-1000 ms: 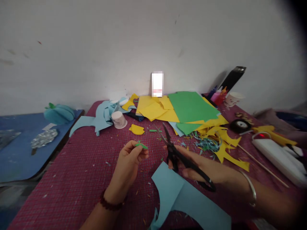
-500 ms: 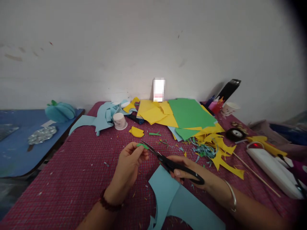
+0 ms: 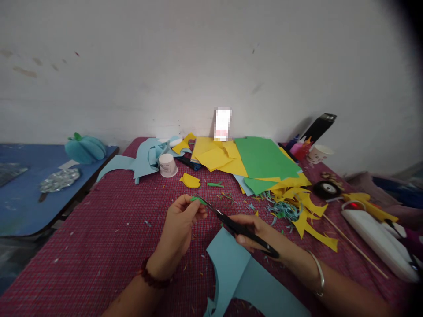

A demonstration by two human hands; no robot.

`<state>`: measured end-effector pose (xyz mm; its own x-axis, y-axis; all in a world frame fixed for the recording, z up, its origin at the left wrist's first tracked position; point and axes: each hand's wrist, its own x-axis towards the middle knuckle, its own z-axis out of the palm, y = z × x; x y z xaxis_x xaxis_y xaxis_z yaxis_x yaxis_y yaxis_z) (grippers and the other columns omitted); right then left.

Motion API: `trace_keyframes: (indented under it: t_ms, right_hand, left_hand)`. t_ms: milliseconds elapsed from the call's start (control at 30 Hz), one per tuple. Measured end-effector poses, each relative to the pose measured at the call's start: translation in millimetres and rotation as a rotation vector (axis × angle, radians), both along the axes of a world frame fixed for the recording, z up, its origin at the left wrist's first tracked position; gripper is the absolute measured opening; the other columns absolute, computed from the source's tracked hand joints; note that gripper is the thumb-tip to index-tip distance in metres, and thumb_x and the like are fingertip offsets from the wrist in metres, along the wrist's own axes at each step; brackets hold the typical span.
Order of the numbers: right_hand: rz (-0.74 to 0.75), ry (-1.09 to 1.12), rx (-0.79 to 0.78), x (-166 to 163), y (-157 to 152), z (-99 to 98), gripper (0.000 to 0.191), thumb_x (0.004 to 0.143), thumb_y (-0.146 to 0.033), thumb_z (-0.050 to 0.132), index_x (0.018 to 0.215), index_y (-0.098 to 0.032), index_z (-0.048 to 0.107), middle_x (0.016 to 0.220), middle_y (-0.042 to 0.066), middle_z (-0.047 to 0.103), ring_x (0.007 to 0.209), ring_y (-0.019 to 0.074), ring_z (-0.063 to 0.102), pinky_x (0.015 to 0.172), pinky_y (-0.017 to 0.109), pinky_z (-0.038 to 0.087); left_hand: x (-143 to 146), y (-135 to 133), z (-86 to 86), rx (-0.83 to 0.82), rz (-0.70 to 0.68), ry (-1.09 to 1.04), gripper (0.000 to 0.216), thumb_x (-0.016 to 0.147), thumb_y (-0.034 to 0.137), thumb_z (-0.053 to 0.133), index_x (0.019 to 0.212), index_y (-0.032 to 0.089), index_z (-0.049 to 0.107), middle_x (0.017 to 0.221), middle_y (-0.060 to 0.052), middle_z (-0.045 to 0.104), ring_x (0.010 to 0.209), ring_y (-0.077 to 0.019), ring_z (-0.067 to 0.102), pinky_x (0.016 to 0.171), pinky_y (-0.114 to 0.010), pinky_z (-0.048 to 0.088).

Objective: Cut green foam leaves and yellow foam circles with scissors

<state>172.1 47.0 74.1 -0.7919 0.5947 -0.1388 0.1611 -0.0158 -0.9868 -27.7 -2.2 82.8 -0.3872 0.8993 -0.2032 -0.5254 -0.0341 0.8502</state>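
My left hand [image 3: 181, 222] pinches a small strip of green paper [image 3: 198, 200] between thumb and fingers. Black-handled scissors [image 3: 236, 225] are gripped in my right hand [image 3: 256, 231], their blades pointing up and left against the green strip. The blades look nearly closed. Below the scissors lies a cut sheet of light blue paper [image 3: 228, 259], partly under my right hand and forearm. Just beyond my hands rest a yellow paper cutout [image 3: 190, 180] and a thin green paper scrap [image 3: 215, 184].
Green sheets [image 3: 267, 158] and yellow sheets [image 3: 211, 160] lie at the back. An upturned paper cup [image 3: 168, 166] stands left of them. On the right are shredded paper [image 3: 284, 208], a wooden stick [image 3: 355, 246], a white power strip [image 3: 376, 242] and a yellow glue gun [image 3: 372, 206].
The scissors' blades look more closed on the green strip, and the handles sit closer together. The view has shifted slightly; both hands stay in nearly the same place.
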Motion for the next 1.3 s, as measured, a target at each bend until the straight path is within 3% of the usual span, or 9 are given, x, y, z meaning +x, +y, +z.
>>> trace_keyframes:
  t_ms: [367, 1300]
  right_hand:
    - [-0.044, -0.043, -0.091, 1.9, -2.3, 0.9, 0.065, 0.068, -0.059, 0.070, 0.115, -0.014, 0.062, 0.056, -0.006, 0.043, 0.043, 0.0056, 0.033, 0.039, 0.019, 0.025]
    - [-0.053, -0.069, -0.071, 2.4, -4.2, -0.3, 0.069, 0.070, -0.063, 0.067, 0.114, -0.010, 0.060, 0.054, -0.007, 0.042, 0.040, 0.0038, 0.031, 0.037, 0.018, 0.024]
  left_hand:
    - [-1.5, 0.1, -3.6, -0.008, -0.004, -0.008, 0.021, 0.064, 0.021, 0.075, 0.062, 0.016, 0.054, 0.060, 0.002, 0.063, 0.057, -0.0102, 0.059, 0.058, -0.022, 0.049]
    - [1.6, 3.7, -7.4, -0.015, -0.002, -0.107, 0.019, 0.062, 0.017, 0.075, 0.063, 0.015, 0.057, 0.058, 0.002, 0.064, 0.054, -0.0098, 0.059, 0.055, -0.021, 0.051]
